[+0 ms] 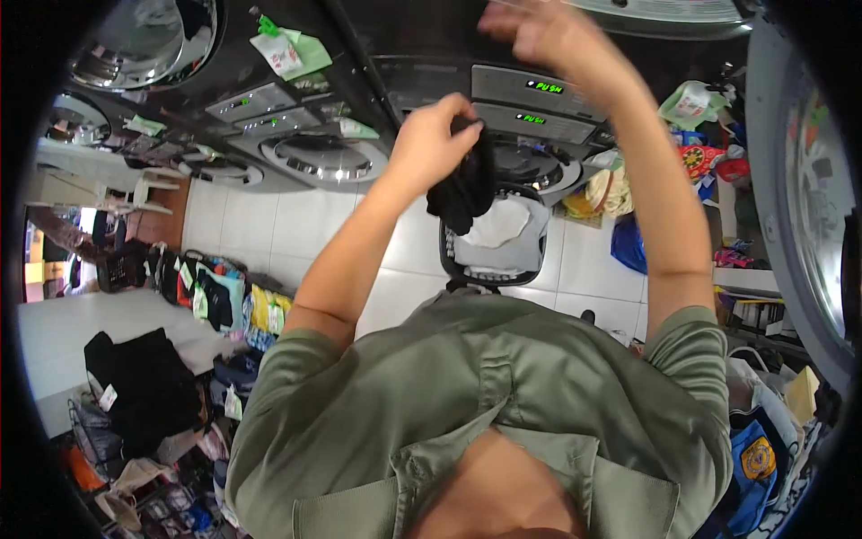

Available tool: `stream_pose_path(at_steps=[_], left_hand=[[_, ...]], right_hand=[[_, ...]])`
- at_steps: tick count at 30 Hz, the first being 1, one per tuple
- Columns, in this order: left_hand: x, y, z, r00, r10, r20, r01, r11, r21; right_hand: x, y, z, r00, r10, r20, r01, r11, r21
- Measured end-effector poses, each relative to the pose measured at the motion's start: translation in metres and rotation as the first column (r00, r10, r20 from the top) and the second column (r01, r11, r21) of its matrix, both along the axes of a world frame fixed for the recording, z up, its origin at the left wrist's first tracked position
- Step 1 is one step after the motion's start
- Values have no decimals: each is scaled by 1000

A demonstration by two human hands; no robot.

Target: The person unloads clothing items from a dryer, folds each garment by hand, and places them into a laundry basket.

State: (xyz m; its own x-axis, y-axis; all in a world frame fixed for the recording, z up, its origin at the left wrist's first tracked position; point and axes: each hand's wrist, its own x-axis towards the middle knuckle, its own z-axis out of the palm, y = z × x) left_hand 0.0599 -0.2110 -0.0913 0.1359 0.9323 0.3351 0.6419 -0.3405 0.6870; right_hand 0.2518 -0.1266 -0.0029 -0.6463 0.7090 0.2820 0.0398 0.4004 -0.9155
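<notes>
My left hand (434,148) is closed on a bunched black garment (469,184), which hangs down over the back of a laundry basket (451,260). What kind of garment it is, I cannot make out. Light grey and white clothes (505,235) lie in the dark basket on the floor. Up at the top, my right hand (548,36) is raised near the opening of a dryer (655,11), smeared by motion. Whether its fingers hold anything does not show. Two panels (544,87) between my hands glow green with "PUSH".
An open round door (813,207) stands close on my right. More front-loading machines (323,157) line the left, with green-and-white tags (292,54) clipped on. Clothes piles (215,292) lie at left, a black folded garment (144,386) on a table. Bags and clothes (763,440) crowd the right.
</notes>
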Motion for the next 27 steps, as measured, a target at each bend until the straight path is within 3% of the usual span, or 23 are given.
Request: stream_pose_path(at_steps=[1, 2, 3, 4, 6, 7, 8, 10, 11, 12, 14, 16, 17, 18, 19, 20, 21, 22, 24, 27], left_hand=[[-4, 1, 6, 979, -77, 189, 92, 993, -71], [-10, 5, 15, 917, -140, 374, 194, 975, -110], [-21, 6, 25, 868, -106, 486, 286, 905, -314], [-26, 2, 35, 816, -128, 563, 359, 876, -321], [-36, -1, 43, 730, -71, 680, 411, 840, -354], [-47, 2, 37, 847, -133, 514, 356, 861, -363], [-55, 3, 30, 847, -127, 516, 355, 857, -372], [-69, 6, 15, 971, -155, 184, 213, 907, -362], [-77, 9, 8, 954, -142, 263, 252, 856, -451], [-84, 11, 3, 875, -115, 470, 387, 749, -537], [-100, 6, -12, 645, -83, 760, 663, 555, -502], [-104, -2, -19, 682, -279, 676, 722, 401, -563], [-109, 0, -29, 739, -429, 520, 668, 360, -652], [-113, 1, -43, 746, -569, 346, 595, 335, -731], [-106, 2, -60, 652, -754, -84, 312, 368, -876], [-97, 3, -79, 348, -825, -446, 14, 480, -877], [-89, 0, -95, 347, -828, -439, 17, 474, -880], [-82, -5, -111, 338, -746, -574, -47, 596, -802], [-74, -7, -146, 332, -578, -745, -130, 754, -643], [-66, -15, -198, 368, -490, -790, -64, 834, -547]], right_hand=[[-9, -18, -31, 972, 228, -60, -235, 949, -211], [-15, -37, -52, 964, 264, -37, -258, 889, -377], [-14, -38, -67, 957, 290, 6, -261, 870, -418], [-14, -40, -82, 947, 318, 49, -262, 850, -457], [-8, -42, -96, 962, 255, -97, -261, 754, -603], [-3, -45, -93, 955, 248, -165, -296, 731, -615], [3, -47, -85, 944, 238, -230, -331, 709, -623], [14, -50, -85, 954, 232, -191, -300, 691, -657], [20, -48, -91, 946, 319, -58, -285, 733, -618], [28, -48, -98, 916, 393, 80, -279, 768, -577], [43, -52, -117, 776, 440, 452, -247, 871, -425], [59, -60, -141, 490, 194, 850, -184, 976, -116], [67, -61, -156, 490, 195, 850, -179, 976, -121], [75, -63, -174, 319, 99, 943, -168, 985, -46], [83, -63, -192, 134, -7, 991, -173, 984, 30], [91, -63, -211, 132, -2, 991, -171, 985, 24], [99, -63, -231, 197, -140, 970, -153, 973, 171], [102, -62, -249, 259, -275, 926, -126, 941, 315], [99, -61, -277, 215, -327, 920, -130, 924, 359], [92, -70, -313, 236, -474, 848, -98, 857, 506]])
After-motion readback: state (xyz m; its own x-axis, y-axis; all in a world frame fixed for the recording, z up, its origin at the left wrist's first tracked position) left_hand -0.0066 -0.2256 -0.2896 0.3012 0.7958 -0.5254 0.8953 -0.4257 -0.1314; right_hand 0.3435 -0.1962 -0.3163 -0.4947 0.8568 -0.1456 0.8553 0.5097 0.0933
